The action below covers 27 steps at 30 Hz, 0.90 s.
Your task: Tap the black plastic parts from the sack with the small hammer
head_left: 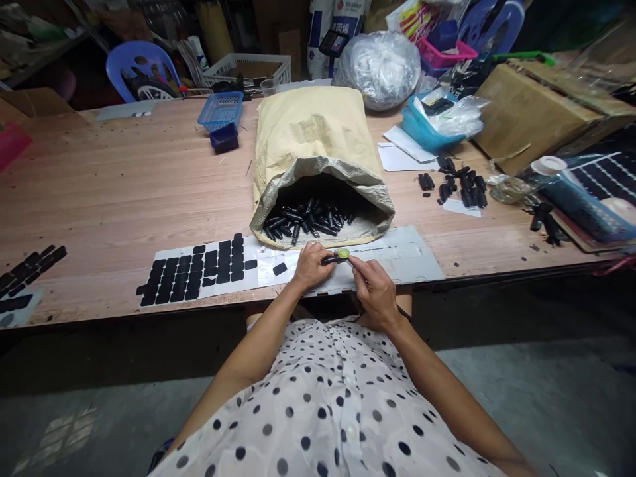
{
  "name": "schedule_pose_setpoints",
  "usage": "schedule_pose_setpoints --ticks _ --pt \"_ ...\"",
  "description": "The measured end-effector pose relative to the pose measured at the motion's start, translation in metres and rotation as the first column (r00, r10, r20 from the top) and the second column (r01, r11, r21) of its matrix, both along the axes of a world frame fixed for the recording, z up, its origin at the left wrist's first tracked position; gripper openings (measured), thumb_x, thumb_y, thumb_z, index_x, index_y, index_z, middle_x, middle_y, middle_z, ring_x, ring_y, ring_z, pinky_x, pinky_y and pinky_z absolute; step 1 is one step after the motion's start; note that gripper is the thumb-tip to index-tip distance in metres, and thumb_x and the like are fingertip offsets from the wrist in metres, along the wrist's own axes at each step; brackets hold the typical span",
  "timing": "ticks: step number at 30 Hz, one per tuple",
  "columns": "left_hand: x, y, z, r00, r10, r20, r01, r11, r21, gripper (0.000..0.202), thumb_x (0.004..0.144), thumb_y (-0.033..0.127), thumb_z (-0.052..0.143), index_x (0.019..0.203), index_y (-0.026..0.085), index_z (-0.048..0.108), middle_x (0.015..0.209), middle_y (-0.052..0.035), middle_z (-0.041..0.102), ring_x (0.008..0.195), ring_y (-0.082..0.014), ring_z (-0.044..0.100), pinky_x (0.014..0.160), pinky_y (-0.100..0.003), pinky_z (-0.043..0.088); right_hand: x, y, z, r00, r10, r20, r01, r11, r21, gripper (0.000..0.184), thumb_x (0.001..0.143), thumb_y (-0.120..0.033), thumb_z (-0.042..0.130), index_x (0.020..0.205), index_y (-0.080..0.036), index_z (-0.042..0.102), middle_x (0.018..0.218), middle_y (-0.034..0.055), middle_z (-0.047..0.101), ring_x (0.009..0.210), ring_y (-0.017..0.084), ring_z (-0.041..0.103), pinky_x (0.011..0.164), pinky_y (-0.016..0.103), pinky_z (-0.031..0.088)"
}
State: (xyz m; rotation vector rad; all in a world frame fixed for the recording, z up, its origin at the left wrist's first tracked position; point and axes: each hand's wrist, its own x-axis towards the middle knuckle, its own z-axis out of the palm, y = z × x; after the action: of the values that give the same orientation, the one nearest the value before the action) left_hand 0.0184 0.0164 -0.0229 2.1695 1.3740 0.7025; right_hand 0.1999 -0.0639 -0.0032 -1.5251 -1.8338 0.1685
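Table (pixel 124 172), cut off at left, bears one gaping sack (pixel 311 126), its heaped black pieces (pixel 318 220) too overlapped to count. Before its mouth, the left hand (pixel 311 266), curled closed, pinches one black item (pixel 328 260); the right hand (pixel 376 291), likewise, one thin tool (pixel 351 263), mostly hidden. Between shows one yellow-green oval (pixel 343 254).

a slim, elongated black piece (pixel 328 261) lies roughly level, pinched in the left hand (pixel 311 266). at its right end shows a small, rounded yellow-green piece (pixel 343 254). a thin rod-like tool (pixel 350 263), slanting from the right hand (pixel 376 291), reaches them; whether it touches is unclear.
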Motion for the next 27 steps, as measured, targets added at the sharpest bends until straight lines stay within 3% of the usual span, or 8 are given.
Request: schedule_pose_setpoints --ticks 7,12,17,22,27 --pt "0.001 -0.001 0.008 1.000 -0.002 0.002 0.002 0.999 -0.046 0.010 0.081 0.024 0.071 0.090 0.024 0.076 0.088 -0.0038 0.063 0.093 -0.0233 0.055 0.089 -0.040 0.047 -0.006 0.004 -0.001 0.999 0.031 0.027 -0.029 0.998 -0.058 0.038 0.102 -0.031 0.043 0.126 -0.030 0.072 0.086 0.0047 0.065 0.083 0.019 0.062 0.076 0.029 0.051" --pt "0.002 -0.002 0.010 1.000 0.007 0.022 -0.006 0.998 -0.060 0.019 0.080 0.023 0.072 0.098 0.024 0.077 0.089 -0.0037 0.064 0.096 -0.0247 0.055 0.094 -0.042 0.047 0.016 0.040 -0.001 0.992 -0.112 0.054 0.112 0.994 0.002 0.037 0.102 -0.033 0.042 0.122 -0.029 0.073 0.092 0.0074 0.067 0.090 0.022 0.061 0.084 0.034 0.050" --pt "0.001 -0.003 0.011 1.000 0.012 0.012 -0.012 0.998 -0.067 0.021 0.077 0.020 0.071 0.097 0.022 0.077 0.090 -0.0045 0.064 0.096 -0.0252 0.055 0.094 -0.043 0.048 0.039 0.075 -0.014 0.954 -0.249 0.167 0.261 0.964 -0.051 0.032 0.094 -0.027 0.050 0.113 -0.025 0.076 0.093 0.0101 0.065 0.088 0.025 0.055 0.077 0.036 0.044" --pt "0.001 -0.005 0.011 1.000 0.017 0.008 -0.017 0.997 -0.077 0.022 0.075 0.018 0.071 0.095 0.022 0.076 0.089 -0.0047 0.064 0.095 -0.0253 0.056 0.093 -0.043 0.049 0.038 0.078 -0.027 0.926 -0.295 0.235 0.317 0.947 -0.058 0.031 0.094 -0.026 0.050 0.112 -0.024 0.075 0.096 0.0115 0.063 0.089 0.026 0.050 0.072 0.035 0.036" --pt "0.001 -0.004 0.014 1.000 0.017 -0.004 -0.017 0.998 -0.058 0.019 0.075 0.017 0.070 0.093 0.022 0.075 0.091 -0.0048 0.065 0.097 -0.0256 0.056 0.093 -0.044 0.049 0.036 0.077 -0.028 0.917 -0.290 0.274 0.302 0.953 0.001 0.030 0.093 -0.027 0.051 0.112 -0.023 0.073 0.094 0.0109 0.061 0.088 0.025 0.049 0.069 0.034 0.032"
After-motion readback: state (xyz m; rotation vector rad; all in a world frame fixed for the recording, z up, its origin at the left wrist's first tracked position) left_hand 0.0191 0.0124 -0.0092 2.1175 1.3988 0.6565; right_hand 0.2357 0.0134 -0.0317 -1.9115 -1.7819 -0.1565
